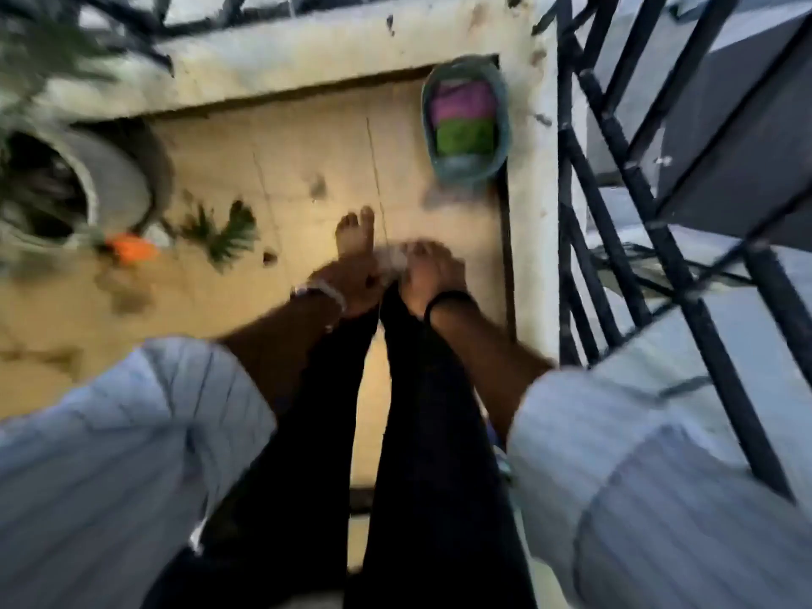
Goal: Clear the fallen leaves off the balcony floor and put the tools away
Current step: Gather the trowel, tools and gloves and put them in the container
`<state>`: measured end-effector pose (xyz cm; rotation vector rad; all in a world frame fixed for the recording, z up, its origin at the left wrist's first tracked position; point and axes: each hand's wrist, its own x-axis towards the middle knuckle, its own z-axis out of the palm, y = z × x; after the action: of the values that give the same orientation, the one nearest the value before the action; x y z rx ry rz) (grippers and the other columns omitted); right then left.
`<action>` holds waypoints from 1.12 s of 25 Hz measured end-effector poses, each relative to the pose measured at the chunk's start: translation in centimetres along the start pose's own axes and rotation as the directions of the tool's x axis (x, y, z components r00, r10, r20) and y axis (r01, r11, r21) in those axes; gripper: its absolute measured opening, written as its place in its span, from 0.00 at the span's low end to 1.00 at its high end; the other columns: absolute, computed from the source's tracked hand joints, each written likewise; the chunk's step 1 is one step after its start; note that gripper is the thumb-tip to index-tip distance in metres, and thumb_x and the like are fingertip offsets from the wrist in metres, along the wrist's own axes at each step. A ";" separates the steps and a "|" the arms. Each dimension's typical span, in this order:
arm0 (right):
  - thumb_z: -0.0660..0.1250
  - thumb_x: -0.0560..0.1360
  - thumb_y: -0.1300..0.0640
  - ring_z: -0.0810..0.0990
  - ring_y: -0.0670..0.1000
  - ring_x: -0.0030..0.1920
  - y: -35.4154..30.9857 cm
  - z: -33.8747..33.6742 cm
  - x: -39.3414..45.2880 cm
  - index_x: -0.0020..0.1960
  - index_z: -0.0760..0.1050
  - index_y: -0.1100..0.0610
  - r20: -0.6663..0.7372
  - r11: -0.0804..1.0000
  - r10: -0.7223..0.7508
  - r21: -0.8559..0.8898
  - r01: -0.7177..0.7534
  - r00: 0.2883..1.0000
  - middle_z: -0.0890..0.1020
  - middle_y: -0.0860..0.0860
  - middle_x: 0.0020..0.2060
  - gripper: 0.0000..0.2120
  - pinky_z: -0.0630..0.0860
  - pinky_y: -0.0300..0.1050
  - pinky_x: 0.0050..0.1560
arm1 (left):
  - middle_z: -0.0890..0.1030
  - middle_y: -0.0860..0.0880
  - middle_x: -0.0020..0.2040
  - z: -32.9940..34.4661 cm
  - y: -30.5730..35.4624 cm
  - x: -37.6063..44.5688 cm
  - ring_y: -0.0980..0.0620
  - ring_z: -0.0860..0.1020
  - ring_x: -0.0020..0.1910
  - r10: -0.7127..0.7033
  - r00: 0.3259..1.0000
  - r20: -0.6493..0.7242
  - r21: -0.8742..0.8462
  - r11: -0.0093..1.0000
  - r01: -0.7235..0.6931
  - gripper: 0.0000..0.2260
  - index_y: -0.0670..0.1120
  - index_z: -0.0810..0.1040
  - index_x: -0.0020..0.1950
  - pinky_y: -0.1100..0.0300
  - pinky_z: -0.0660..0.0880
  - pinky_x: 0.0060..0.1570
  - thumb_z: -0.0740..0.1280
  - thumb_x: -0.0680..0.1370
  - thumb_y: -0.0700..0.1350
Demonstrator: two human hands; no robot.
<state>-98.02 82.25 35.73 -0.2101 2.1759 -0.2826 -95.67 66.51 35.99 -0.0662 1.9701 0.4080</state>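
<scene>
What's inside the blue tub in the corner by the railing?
The blue tub holds something pink with something green next to it; blur hides what they are. Anything beneath them is covered, and no leaves show inside.

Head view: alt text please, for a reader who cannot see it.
Blurred view down at a balcony floor: both hands, left hand and right hand, meet near bare feet. Green leaves lie by a pot; a basket sits in the corner.

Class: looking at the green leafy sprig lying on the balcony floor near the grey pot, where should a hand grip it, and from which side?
Probably pinch the leafy sprig at its narrow upper end, coming from above. It lies flat on the floor with fronds spreading downward, and the grey pot crowds its left side.
</scene>
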 end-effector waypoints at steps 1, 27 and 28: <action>0.63 0.75 0.52 0.74 0.61 0.65 -1.2 -0.7 -2.9 0.66 0.74 0.51 0.012 0.999 -0.026 -0.048 0.026 1.000 0.75 0.54 0.64 0.20 0.70 0.57 0.66 | 0.78 0.35 0.65 -0.1 0.5 -4.0 0.35 0.75 0.65 0.013 1.000 -0.006 -0.077 0.997 -0.013 0.21 0.40 0.73 0.69 0.50 0.70 0.60 0.60 0.82 0.52; 0.60 0.79 0.61 0.69 0.55 0.72 -41.7 24.2 -39.2 0.76 0.67 0.50 0.578 0.145 -0.548 -0.646 0.750 0.604 0.70 0.51 0.73 0.26 0.66 0.49 0.72 | 0.84 0.47 0.41 49.8 -27.4 -61.1 0.45 0.83 0.40 -0.928 0.369 -0.045 -0.987 -0.016 -0.161 0.09 0.50 0.80 0.45 0.51 0.82 0.43 0.67 0.77 0.35; 0.60 0.78 0.63 0.70 0.55 0.71 -43.4 25.4 -39.6 0.75 0.68 0.52 0.593 0.151 -0.552 -0.621 0.769 0.587 0.71 0.52 0.73 0.25 0.66 0.47 0.72 | 0.82 0.47 0.37 50.6 -28.4 -62.6 0.47 0.82 0.35 -0.942 0.335 -0.009 -0.965 -0.079 -0.249 0.08 0.48 0.80 0.44 0.50 0.83 0.38 0.66 0.79 0.36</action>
<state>-52.47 47.46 64.15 -1.7675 1.6262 0.3843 -18.17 47.09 66.07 -2.3923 1.7726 1.3900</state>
